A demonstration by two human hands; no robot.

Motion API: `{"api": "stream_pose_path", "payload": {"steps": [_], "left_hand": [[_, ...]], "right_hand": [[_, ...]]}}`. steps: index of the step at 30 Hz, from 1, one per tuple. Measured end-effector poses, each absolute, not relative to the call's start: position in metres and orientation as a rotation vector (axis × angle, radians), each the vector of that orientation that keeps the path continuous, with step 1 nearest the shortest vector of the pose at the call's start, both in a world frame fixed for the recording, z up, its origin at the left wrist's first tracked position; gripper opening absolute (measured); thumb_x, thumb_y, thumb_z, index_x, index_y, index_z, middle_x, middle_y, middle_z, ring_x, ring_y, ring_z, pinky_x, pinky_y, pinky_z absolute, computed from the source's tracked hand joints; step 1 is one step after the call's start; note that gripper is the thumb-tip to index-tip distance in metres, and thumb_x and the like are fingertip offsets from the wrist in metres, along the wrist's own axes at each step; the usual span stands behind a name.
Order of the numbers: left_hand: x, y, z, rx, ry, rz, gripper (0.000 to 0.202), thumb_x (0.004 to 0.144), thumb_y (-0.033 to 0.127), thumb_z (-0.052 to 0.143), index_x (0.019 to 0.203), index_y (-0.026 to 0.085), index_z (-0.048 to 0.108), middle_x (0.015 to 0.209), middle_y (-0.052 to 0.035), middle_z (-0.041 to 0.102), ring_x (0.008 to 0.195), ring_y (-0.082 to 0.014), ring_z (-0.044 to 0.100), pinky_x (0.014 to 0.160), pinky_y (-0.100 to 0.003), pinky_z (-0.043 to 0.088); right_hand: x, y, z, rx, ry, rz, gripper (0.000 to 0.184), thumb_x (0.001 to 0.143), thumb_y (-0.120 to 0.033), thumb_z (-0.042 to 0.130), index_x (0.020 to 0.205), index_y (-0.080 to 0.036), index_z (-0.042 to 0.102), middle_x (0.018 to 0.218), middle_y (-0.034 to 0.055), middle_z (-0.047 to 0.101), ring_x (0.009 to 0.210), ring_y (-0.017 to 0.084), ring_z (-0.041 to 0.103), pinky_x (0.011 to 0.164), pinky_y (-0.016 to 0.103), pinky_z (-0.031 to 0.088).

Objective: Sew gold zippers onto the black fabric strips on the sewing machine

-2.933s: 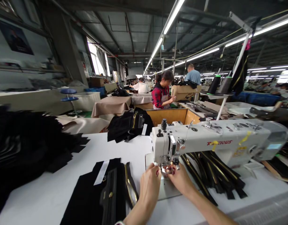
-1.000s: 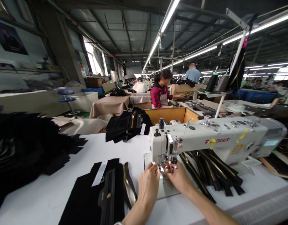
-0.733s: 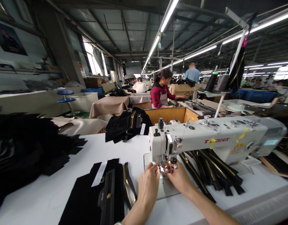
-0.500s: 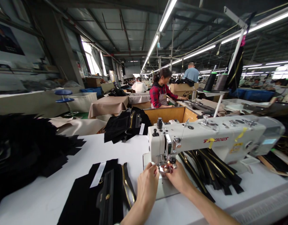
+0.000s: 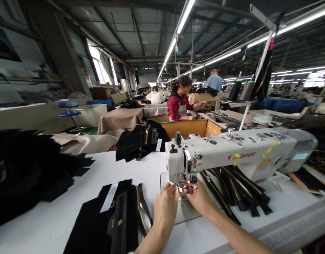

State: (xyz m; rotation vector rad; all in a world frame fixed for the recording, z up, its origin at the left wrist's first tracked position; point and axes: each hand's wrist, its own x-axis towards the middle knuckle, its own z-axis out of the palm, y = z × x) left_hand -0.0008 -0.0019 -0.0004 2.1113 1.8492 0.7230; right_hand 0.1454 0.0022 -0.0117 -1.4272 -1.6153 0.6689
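Note:
Both hands are at the needle area of a white sewing machine [image 5: 212, 155]. My left hand [image 5: 166, 203] is closed, fingertips pinched together just left of the presser foot; whatever it grips is too small to make out. On the other side, my right hand [image 5: 199, 199] reaches in behind the needle with its fingers curled, partly hidden by the metal parts. Left of my left hand lies a black fabric panel [image 5: 85, 218] with a white label and a dark zip strip. A black strip with a gold zip [image 5: 143, 208] lies between panel and hand.
Several black gold-zip strips [image 5: 239, 190] lie under the machine arm. A stack of black panels [image 5: 142, 139] sits at the table's back edge, and a big dark pile [image 5: 32, 165] fills the left. Thread cones [image 5: 234, 91] stand behind. A co-worker in a red checked shirt [image 5: 175, 106] works beyond.
My hands stay at the needle area with almost no movement. The view has shifted slightly. The co-worker's far hand has risen from the work surface.

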Motion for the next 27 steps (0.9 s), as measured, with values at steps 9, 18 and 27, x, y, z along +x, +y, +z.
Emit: {"api": "stream_pose_path", "payload": {"steps": [9, 18, 27], "left_hand": [[-0.001, -0.004, 0.001, 2.089, 1.844, 0.719, 0.022, 0.09, 0.005, 0.059, 0.074, 0.018, 0.065, 0.082, 0.0009, 0.062, 0.063, -0.0112, 0.059, 0.057, -0.022, 0.029], [0.0, -0.004, 0.004, 2.043, 1.84, 0.705, 0.022, 0.091, 0.006, 0.059, 0.074, 0.019, 0.066, 0.085, 0.0016, 0.062, 0.063, -0.01, 0.056, 0.056, -0.022, 0.028], [-0.003, -0.002, -0.001, 1.977, 1.834, 0.718, 0.025, 0.09, 0.006, 0.061, 0.068, 0.018, 0.066, 0.078, 0.0031, 0.058, 0.058, -0.0074, 0.051, 0.057, -0.022, 0.028]], "right_hand": [[0.145, 0.001, -0.01, -1.434, -1.608, 0.658, 0.012, 0.074, -0.013, 0.057, 0.082, -0.018, 0.063, 0.08, 0.0047, 0.068, 0.077, 0.023, 0.067, 0.066, 0.028, 0.048], [0.146, 0.002, -0.014, -1.402, -1.614, 0.673, 0.01, 0.077, -0.017, 0.056, 0.082, -0.018, 0.064, 0.081, 0.0062, 0.069, 0.078, 0.024, 0.067, 0.067, 0.029, 0.05], [0.15, 0.004, -0.026, -1.386, -1.605, 0.67, 0.016, 0.079, -0.026, 0.056, 0.087, -0.019, 0.067, 0.085, 0.0089, 0.072, 0.081, 0.027, 0.069, 0.069, 0.032, 0.052]]}}
